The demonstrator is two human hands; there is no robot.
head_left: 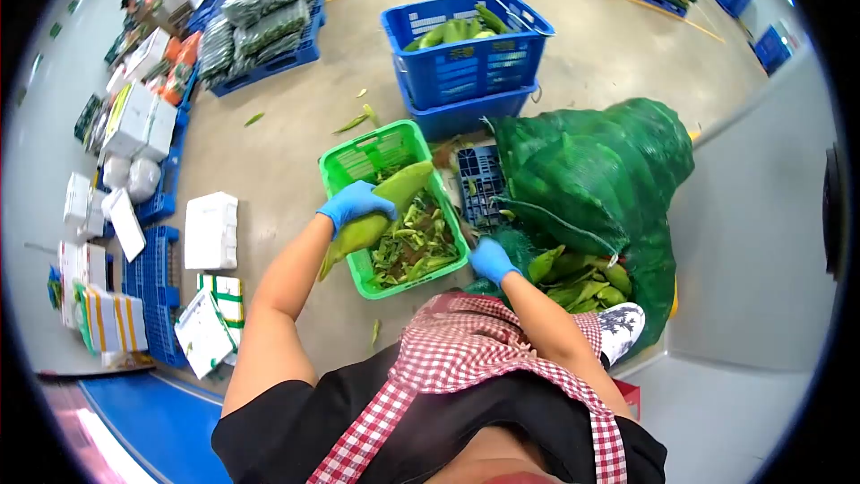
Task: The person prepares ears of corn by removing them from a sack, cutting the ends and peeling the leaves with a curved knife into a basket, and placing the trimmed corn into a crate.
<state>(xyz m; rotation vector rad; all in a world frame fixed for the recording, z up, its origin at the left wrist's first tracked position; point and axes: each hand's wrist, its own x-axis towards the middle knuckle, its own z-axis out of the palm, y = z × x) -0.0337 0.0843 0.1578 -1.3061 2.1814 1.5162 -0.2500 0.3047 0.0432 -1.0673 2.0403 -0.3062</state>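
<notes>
My left hand (358, 204), in a blue glove, is wrapped around a long green ear of corn in its husk (405, 181), tilted over the green crate (358, 271). Inside that crate lie green husk and stalk trimmings (414, 246). Just off the crate's right side, my right hand (493, 261), also gloved in blue, is closed. A dark, narrow thing shows at its fingertips, too blurred to name. To its right, more husked ears (582, 280) lie in the mouth of a green mesh sack (652, 255).
Stacked blue crates (470, 72) hold green ears beyond the green crate. A full green mesh sack (591, 170) leans by the grey wall at right. A blue crate (481, 186) sits between them. White foam boxes (211, 231) and blue pallets (150, 278) stand at left.
</notes>
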